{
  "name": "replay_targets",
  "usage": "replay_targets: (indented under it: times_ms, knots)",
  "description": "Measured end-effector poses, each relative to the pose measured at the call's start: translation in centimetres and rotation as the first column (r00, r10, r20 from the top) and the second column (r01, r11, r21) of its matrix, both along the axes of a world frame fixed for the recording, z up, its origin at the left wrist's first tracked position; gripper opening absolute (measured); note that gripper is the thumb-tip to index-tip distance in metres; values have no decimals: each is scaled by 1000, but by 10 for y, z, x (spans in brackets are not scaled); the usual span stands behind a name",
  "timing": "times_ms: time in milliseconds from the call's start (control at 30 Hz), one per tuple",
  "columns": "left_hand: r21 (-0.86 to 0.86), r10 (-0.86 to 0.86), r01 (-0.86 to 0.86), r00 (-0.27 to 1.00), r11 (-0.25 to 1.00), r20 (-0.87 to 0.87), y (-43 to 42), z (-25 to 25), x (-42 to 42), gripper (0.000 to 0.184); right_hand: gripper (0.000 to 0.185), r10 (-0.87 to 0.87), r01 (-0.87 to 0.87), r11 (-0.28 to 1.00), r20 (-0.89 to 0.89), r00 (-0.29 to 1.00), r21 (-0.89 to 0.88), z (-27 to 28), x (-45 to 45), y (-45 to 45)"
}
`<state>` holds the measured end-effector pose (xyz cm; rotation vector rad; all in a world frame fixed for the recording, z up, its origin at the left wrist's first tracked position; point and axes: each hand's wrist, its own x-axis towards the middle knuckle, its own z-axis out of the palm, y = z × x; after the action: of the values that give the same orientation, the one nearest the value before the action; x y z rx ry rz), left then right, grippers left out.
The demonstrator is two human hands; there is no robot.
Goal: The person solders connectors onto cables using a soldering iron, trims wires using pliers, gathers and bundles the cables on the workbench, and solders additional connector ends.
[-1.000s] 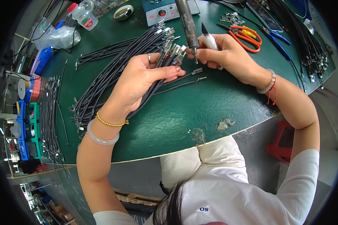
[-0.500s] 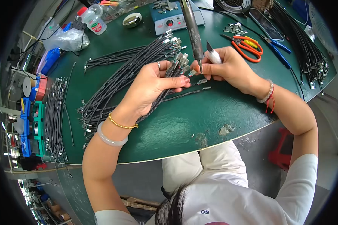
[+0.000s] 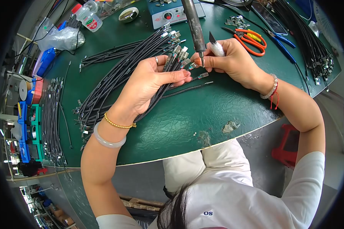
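Note:
My left hand (image 3: 156, 82) is closed around a bundle of black braided cables (image 3: 153, 104), whose metal connectors (image 3: 178, 53) stick out past the fingers. A craft knife (image 3: 216, 49) with a white-wrapped handle is held in my right hand (image 3: 233, 61), blade pointing up. The thumb and forefinger of that hand pinch close to one small connector at the end of a held cable; whether they grip it is hard to see. Between the hands, a soldering iron (image 3: 196, 32) comes down from above, its tip right by the right fingertips and that connector.
More black cables (image 3: 114, 82) lie behind my left hand, and another row (image 3: 53, 118) is at the left. A blue soldering station (image 3: 176, 15) stands at the back. Orange-handled pliers (image 3: 252, 42), blue-handled pliers (image 3: 283, 44) and a phone (image 3: 269, 19) lie to the right.
The whole view has shifted slightly, so the table things sit higher and further left. Both hands keep nearly the same hold beside the iron's tip.

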<state>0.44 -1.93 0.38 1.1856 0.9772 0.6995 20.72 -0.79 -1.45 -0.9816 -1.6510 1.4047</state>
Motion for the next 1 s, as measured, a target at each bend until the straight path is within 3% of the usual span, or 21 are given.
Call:
replay_targets:
  times_ms: [1000]
  knots:
    - [1,-75,75,997,997,-11,3,0,-4,24,17,56,-60,997,88,995,38,-4,-1,2]
